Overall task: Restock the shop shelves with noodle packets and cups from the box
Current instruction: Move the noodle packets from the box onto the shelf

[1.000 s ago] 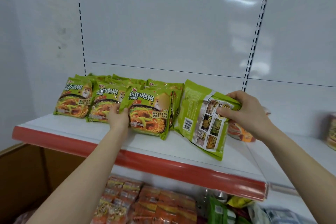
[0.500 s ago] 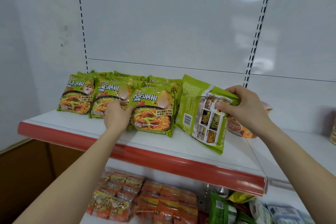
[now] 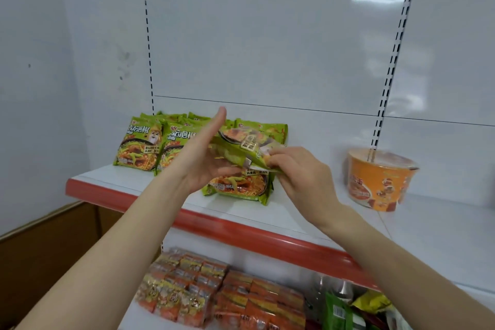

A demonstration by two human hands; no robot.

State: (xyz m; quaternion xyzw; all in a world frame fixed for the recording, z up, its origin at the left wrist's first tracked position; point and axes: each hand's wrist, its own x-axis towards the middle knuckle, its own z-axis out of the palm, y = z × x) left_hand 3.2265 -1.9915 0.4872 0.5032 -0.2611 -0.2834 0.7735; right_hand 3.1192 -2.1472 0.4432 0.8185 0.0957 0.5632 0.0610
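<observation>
**Green packet being squared up over the top shelf**

Nearest and lowest lie orange multipacks [image 3: 214, 297], with a few loose green and yellow bags [image 3: 345, 308] to their right. A brown panel [image 3: 40, 254] fills the near left; I cannot tell whether it is the box.

Above them runs the red front strip [image 3: 241, 232] of the upper shelf [image 3: 289, 211]. Both forearms reach over it. The held packet [image 3: 238, 154] is in the air between the hands, lying roughly flat and tilted, not upright. The right hand [image 3: 302, 179] grasps it, fingers curled and pinching its right edge. The left hand [image 3: 201, 158] is released: fingers straight, thumb up, palm flat against the packet's left end as a steadying stop.

Just beyond and below the hands, a front packet [image 3: 238, 189] stands face-out on the shelf. Further left a row of green packets [image 3: 139, 142] leans back in layers, and more show behind. To the far right, well apart from them, sits an orange noodle cup [image 3: 380, 179] against the white back panel [image 3: 267, 48].

The step in hand looks like orienting one packet before shelving it. The next move likely calls for tipping it upright with the printed face toward the aisle, lowering it into the bare stretch right of the front packet, and leaning it back before the pinch lets go. The front packet stands close under the hands, so a careless descent could knock it over.
</observation>
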